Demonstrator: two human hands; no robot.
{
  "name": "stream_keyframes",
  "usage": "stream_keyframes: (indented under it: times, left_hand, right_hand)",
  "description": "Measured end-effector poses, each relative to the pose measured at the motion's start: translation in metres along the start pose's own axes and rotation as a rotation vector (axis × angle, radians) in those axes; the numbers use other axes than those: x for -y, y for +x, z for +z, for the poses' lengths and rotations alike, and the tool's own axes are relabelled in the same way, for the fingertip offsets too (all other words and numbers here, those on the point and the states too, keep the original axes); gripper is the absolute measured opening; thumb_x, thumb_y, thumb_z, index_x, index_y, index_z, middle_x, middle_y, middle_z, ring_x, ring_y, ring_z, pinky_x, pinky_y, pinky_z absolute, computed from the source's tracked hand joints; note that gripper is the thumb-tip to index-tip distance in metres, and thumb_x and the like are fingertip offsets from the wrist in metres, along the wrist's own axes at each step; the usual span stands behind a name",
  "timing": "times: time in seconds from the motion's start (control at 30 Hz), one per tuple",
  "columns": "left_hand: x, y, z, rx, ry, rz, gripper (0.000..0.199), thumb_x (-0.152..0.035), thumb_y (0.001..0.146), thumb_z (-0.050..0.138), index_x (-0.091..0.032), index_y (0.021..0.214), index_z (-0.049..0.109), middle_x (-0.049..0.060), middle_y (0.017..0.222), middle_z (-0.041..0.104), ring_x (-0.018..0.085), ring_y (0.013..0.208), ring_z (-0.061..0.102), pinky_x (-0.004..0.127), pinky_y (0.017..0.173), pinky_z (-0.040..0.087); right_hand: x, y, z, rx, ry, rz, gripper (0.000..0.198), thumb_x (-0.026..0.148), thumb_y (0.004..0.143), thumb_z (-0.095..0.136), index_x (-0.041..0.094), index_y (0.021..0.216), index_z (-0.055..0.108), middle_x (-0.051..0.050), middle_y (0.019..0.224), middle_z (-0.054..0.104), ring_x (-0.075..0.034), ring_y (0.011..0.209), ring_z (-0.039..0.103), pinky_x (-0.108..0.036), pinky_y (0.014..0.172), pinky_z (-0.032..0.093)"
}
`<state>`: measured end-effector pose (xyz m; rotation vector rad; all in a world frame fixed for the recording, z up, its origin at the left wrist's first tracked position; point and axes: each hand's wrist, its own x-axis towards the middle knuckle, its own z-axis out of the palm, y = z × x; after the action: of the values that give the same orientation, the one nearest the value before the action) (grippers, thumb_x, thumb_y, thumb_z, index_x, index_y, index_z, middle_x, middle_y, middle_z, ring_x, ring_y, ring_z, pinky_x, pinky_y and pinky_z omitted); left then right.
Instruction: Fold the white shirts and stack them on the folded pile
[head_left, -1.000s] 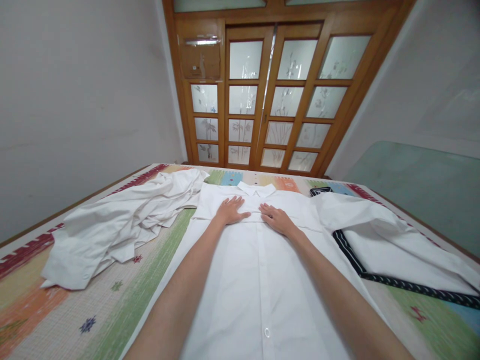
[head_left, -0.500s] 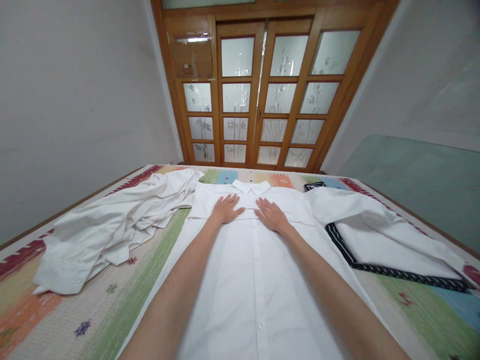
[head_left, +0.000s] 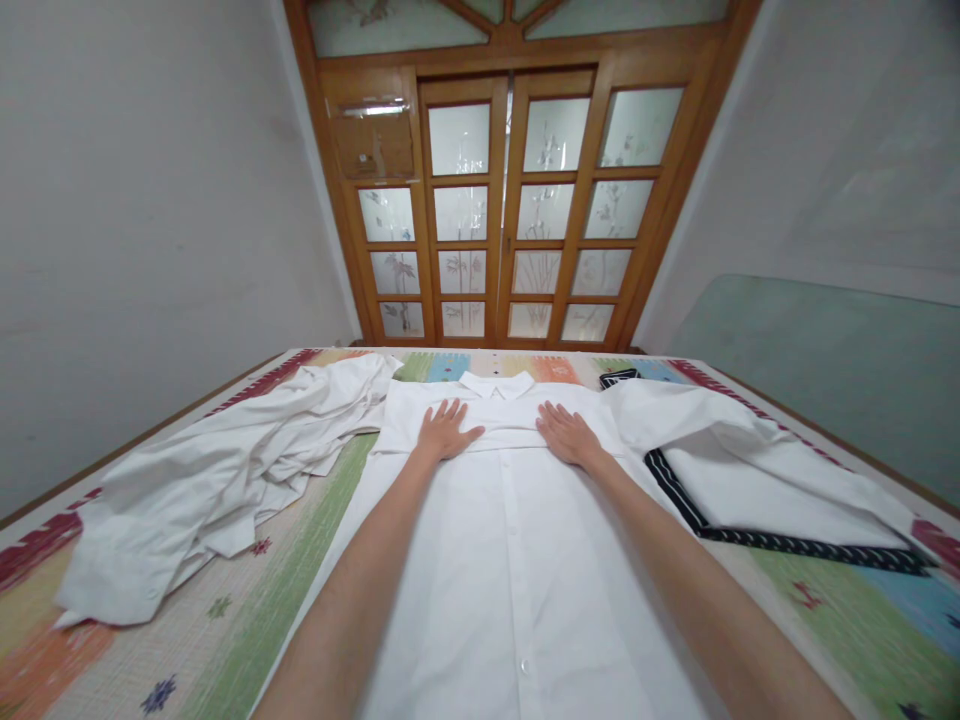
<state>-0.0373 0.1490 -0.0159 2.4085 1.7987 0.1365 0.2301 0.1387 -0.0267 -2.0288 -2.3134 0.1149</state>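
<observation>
A white button-up shirt (head_left: 480, 560) lies front side up before me, its collar (head_left: 496, 385) at the far end. Flat on the upper chest, left of the button line, rests my left hand (head_left: 445, 430), fingers spread and holding nothing. My right hand (head_left: 571, 434) lies palm down on the chest to the right, also open. A fold of cloth runs across the chest under both hands. The left sleeve side (head_left: 217, 475) is a rumpled heap of white cloth, while the right sleeve (head_left: 720, 420) stretches out to the right.
Beneath the shirt is a patterned multicoloured cloth (head_left: 225, 640). White fabric with black striped trim (head_left: 810, 543) lies partly under the right sleeve. Wooden doors with glass panes (head_left: 495, 220) stand beyond the far edge. A pale green panel (head_left: 795, 350) leans at right.
My right hand has slid to the right across the chest, widening the gap between the hands. My left hand stays near its place. The camera view has tilted slightly up.
</observation>
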Motion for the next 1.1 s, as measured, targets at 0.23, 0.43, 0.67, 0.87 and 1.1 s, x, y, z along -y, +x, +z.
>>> stream_keyframes:
  times: [0.23,0.43,0.67,0.87,1.1]
  left_hand:
    - [0.000,0.000,0.003,-0.014,0.002,0.007,0.094,-0.082,0.079,0.022,-0.023,0.152,0.023,0.007,0.161,0.014,0.031,0.148,0.010,0.054,0.119,0.007]
    - [-0.004,0.001,0.004,-0.019,-0.001,-0.013,0.097,-0.083,0.078,0.021,-0.021,0.152,0.023,0.008,0.161,0.016,0.032,0.148,0.009,0.054,0.119,0.007]
    - [-0.006,0.000,0.001,-0.029,0.008,-0.014,0.092,-0.080,0.081,0.020,-0.021,0.152,0.025,0.010,0.160,0.018,0.032,0.148,0.011,0.053,0.119,0.006]
    - [-0.004,0.002,0.002,-0.035,0.006,-0.020,0.092,-0.080,0.082,0.019,-0.021,0.151,0.026,0.008,0.160,0.022,0.031,0.148,0.013,0.052,0.119,0.009]
    - [-0.003,0.003,0.002,-0.032,0.010,-0.028,0.091,-0.081,0.081,0.022,-0.022,0.151,0.026,0.006,0.160,0.020,0.029,0.148,0.013,0.051,0.119,0.009]
  right_hand:
    - [-0.004,0.004,0.008,-0.027,-0.034,0.021,0.068,0.053,0.097,0.017,0.015,0.153,0.026,-0.010,0.160,0.018,-0.027,0.147,0.016,-0.049,0.117,0.016]
    - [0.011,0.007,0.008,-0.007,-0.028,0.063,0.075,0.062,0.094,0.018,0.016,0.154,0.024,-0.012,0.160,0.015,-0.034,0.146,0.014,-0.054,0.116,0.014]
    - [0.052,0.014,0.011,0.017,-0.022,-0.117,0.071,0.053,0.098,0.013,0.011,0.154,0.022,-0.013,0.160,0.013,-0.029,0.148,0.010,-0.048,0.118,0.014]
    - [0.071,0.003,0.017,-0.029,0.009,-0.228,0.078,0.056,0.097,0.007,0.002,0.151,0.024,-0.017,0.159,0.018,-0.026,0.147,0.014,-0.042,0.119,0.014]
    - [0.064,-0.018,0.014,-0.039,0.037,-0.265,0.082,0.059,0.096,0.006,0.000,0.151,0.024,-0.019,0.158,0.021,-0.026,0.147,0.016,-0.041,0.119,0.014]
